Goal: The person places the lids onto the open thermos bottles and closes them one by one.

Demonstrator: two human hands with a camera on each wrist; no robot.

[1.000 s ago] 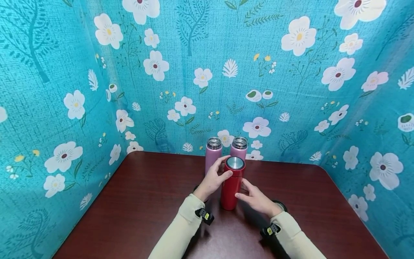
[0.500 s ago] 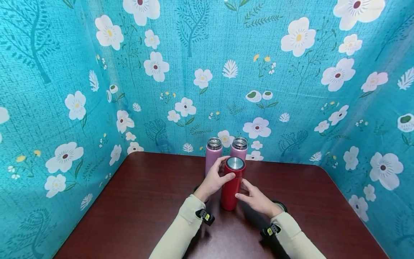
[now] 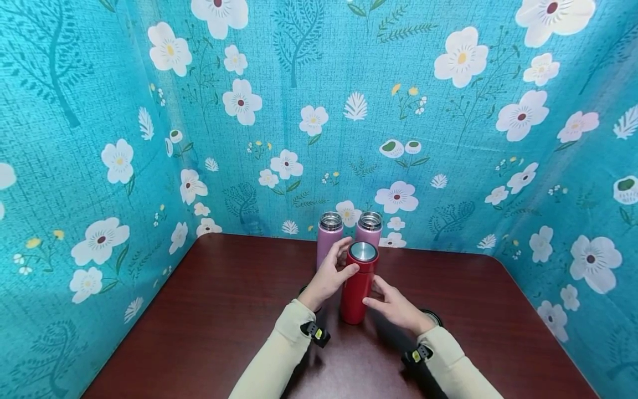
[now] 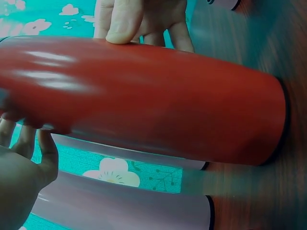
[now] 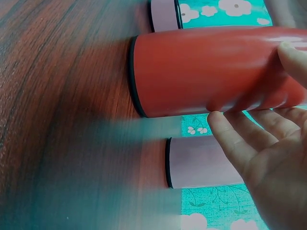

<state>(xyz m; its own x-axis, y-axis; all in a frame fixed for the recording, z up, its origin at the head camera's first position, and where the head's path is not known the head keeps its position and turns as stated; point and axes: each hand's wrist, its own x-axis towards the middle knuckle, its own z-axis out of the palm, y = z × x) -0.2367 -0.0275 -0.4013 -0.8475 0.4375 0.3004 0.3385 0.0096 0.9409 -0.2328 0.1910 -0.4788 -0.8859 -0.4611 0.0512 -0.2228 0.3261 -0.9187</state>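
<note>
A red thermos flask (image 3: 356, 296) with a silver disc on top of its lid (image 3: 363, 252) stands upright on the table. My left hand (image 3: 326, 280) grips it near the lid, thumb in front and fingers at the far left side. Lower down, my right hand (image 3: 396, 306) holds the body from the right. In the right wrist view that hand's thumb and fingertips (image 5: 214, 117) lie on opposite sides of the red wall. Behind stand two pink-purple flasks, the left one (image 3: 329, 244) and the right one (image 3: 368, 234), with bare metal necks and no lids.
Dark round rims, partly hidden, show by the left wrist (image 3: 302, 290) and behind the right wrist (image 3: 432, 317). The dark red-brown table (image 3: 224, 299) extends to both sides. A blue flowered cloth (image 3: 319, 155) hangs along its back and sides.
My left thumb has slid a little to the right along the lid and back again, and its fingers have shifted slightly. The red thermos flask and my right hand stay in place.
</note>
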